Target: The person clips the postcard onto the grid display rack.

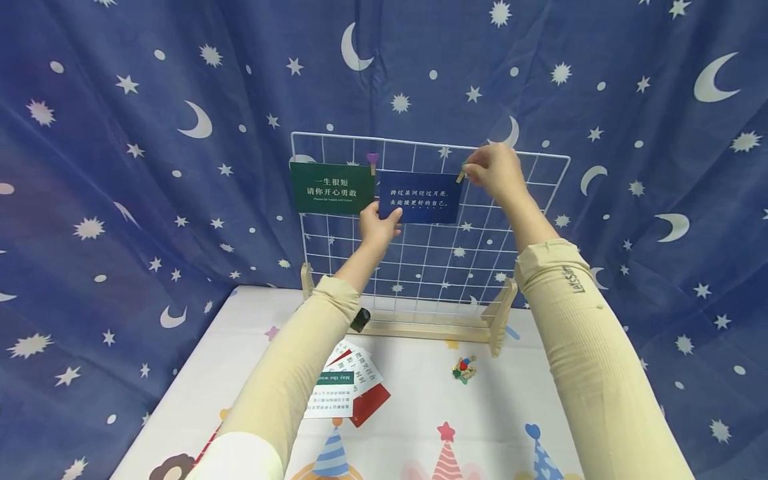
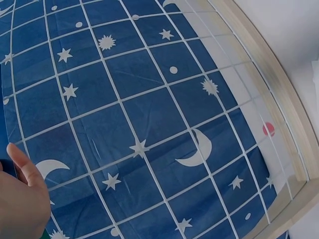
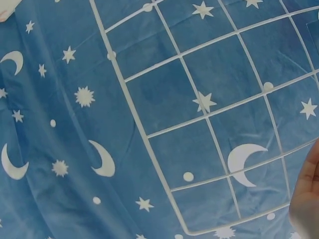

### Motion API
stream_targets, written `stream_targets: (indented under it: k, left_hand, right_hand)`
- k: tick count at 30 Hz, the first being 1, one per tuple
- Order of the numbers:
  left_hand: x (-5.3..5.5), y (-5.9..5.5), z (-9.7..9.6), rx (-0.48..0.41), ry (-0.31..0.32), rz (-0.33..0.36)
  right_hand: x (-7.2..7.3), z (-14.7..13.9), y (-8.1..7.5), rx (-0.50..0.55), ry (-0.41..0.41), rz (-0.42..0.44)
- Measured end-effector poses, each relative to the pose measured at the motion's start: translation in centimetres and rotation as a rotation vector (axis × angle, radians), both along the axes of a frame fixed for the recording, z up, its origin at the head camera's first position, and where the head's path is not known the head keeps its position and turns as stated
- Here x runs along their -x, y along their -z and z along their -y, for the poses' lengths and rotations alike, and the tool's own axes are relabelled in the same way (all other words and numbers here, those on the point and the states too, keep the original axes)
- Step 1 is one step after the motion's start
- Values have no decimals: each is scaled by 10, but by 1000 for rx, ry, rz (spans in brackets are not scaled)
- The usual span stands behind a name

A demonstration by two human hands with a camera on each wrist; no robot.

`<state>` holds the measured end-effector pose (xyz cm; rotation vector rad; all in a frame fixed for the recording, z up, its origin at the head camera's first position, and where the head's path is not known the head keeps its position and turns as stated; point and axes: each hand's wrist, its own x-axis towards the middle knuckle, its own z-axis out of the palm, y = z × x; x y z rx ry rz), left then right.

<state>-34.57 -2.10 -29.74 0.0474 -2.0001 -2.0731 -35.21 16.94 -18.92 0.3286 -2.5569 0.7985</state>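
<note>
A white wire grid (image 1: 413, 257) in a wooden stand holds a green card (image 1: 324, 203) at its upper left, with a small purple-heart-topped clothespin (image 1: 373, 162) at that card's right corner. Beside it, a dark blue card (image 1: 414, 212) lies against the grid. My left hand (image 1: 378, 230) grips the blue card by its lower left corner, thumb in front. At the card's upper right corner, my right hand (image 1: 499, 172) pinches a small wooden clothespin (image 1: 461, 177), its top partly hidden by the fingers. The wrist views show only part of the left hand (image 2: 22, 199) and right hand (image 3: 305, 199).
Several printed cards (image 1: 336, 400) lie overlapping on the white patterned tablecloth (image 1: 420, 400), partly behind the left sleeve. Nearer the stand's right foot (image 1: 501, 320) is a small heap of colourful clothespins (image 1: 464, 369). A small black object (image 1: 360, 320) sits by the stand's base.
</note>
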Motion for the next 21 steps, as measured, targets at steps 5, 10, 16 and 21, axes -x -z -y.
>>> stream_targets:
  k: [5, 10, 16, 21]
  left_hand:
    - [-1, -1, -2, -9, -28, 11]
    - [-4, 2, -5, -115, -67, 9]
    - [-12, 5, -12, -363, -141, 37]
    - [-19, 6, -16, -441, -152, 67]
  right_hand:
    - [0, 1, -4, -69, -16, 7]
    - [3, 3, -7, -109, -34, 7]
    - [4, 4, -3, -91, -30, 26]
    - [2, 1, 1, -112, -30, 32]
